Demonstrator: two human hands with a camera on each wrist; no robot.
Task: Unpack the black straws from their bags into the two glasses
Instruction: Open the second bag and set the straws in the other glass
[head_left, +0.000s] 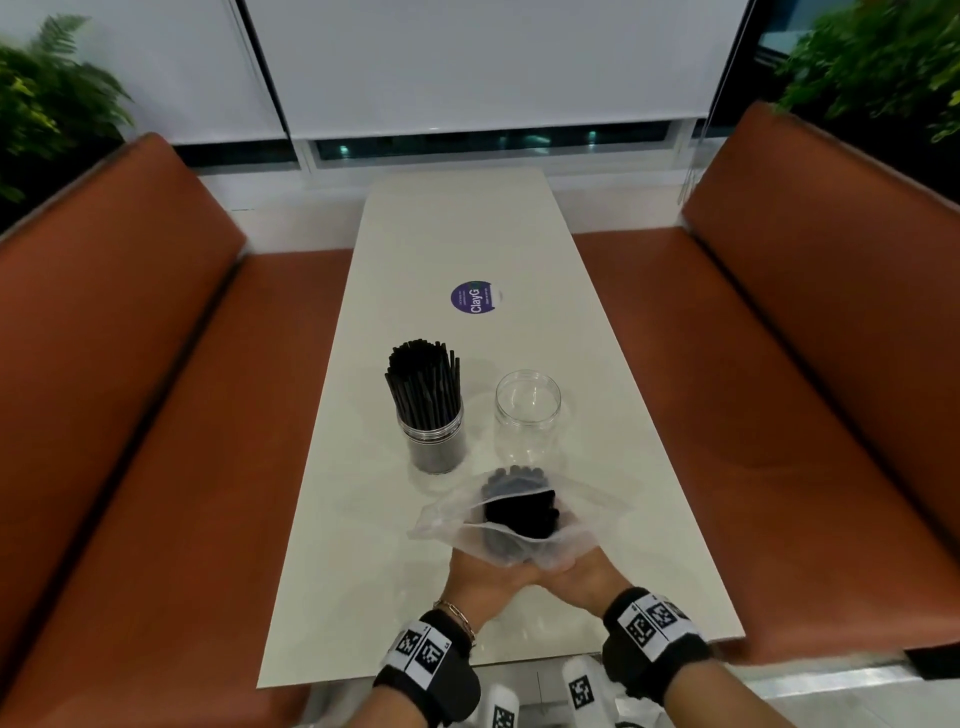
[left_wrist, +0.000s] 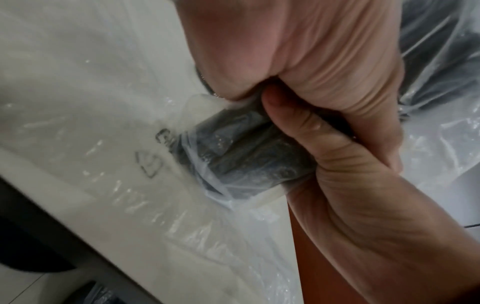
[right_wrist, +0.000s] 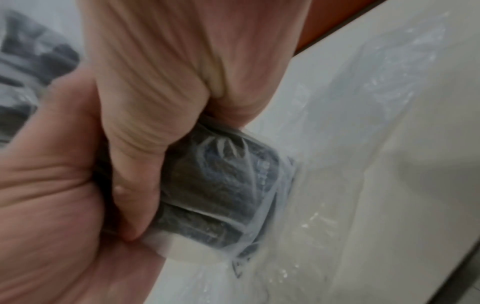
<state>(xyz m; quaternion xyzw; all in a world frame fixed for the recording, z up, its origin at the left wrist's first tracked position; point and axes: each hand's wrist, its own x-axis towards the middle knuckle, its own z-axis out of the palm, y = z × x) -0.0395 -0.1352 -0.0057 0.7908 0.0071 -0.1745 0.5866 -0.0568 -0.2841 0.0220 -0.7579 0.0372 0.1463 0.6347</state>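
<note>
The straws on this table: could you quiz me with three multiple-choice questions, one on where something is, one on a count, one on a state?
1. Where is the glass already full of straws, as the head camera sees it?
A. left of the empty glass
B. right of the empty glass
C. on the bench

2. How many glasses stand on the table?
A. one
B. two
C. three

3. How is the bag in the hands?
A. sealed
B. open at the top, straws inside
C. empty

Answers:
1 A: the full glass stands left of the empty glass.
2 B: only those two stand on the table.
3 B: the bag gapes open around the straws, gripped low by the left hand and right hand.
</note>
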